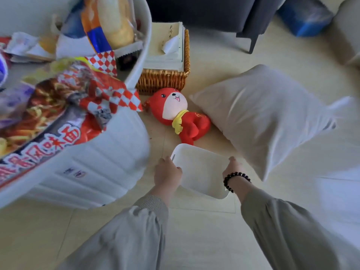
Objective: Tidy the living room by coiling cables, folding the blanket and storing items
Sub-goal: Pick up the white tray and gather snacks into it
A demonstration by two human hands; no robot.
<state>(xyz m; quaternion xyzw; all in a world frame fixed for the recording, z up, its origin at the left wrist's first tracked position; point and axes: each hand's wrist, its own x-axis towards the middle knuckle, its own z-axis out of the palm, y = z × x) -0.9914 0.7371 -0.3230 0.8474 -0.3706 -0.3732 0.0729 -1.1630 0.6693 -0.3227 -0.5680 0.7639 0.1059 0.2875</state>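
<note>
A white plastic bin (200, 168) with nothing in it sits low over the tiled floor between my hands. My left hand (167, 173) grips its left rim. My right hand (233, 168), with a dark bead bracelet on the wrist, grips the right rim. Just beyond the bin lies a red plush toy (178, 112) with a yellow scarf. A grey-white pillow (261, 114) lies on the floor to the right of the toy.
A white round table (101, 152) at left carries snack bags (54, 106) and papers. A wicker basket (165, 80) of books stands behind the toy. A dark sofa (224, 14) and a blue bag (304, 16) are at the back.
</note>
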